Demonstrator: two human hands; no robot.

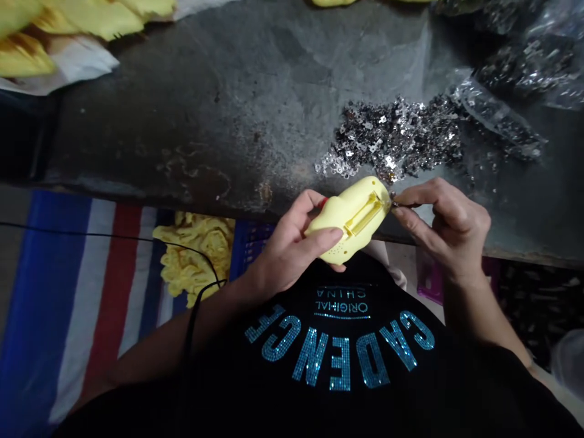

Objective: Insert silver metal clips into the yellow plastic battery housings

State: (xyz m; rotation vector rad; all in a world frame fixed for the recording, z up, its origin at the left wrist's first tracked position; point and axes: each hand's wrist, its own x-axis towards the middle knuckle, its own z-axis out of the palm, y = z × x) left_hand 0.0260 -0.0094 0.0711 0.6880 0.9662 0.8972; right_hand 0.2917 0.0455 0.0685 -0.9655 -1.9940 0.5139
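Observation:
My left hand (pixel 296 243) is wrapped round a yellow plastic shell (pixel 356 213) with a long battery slot, screw holes and a patch of small speaker holes. The thumb presses on its face, and a bit of red shows beside the fingers. At the shell's right end my right hand (pixel 447 222) pinches a small metal clip (pixel 394 201) between thumb and forefinger, close against the end of the slot. Just beyond the shell lies a heap of small shiny metal clips (pixel 401 137) on the dark metal table (pixel 191 91).
Clear plastic bags (pixel 502 115) with more metal pieces lie at the right. Yellow plastic parts (pixel 91 18) are piled at the far left. Below the table edge, several yellow pieces (pixel 196 249) sit by a striped sheet (pixel 104 292). A black cable (pixel 201 292) crosses my left forearm.

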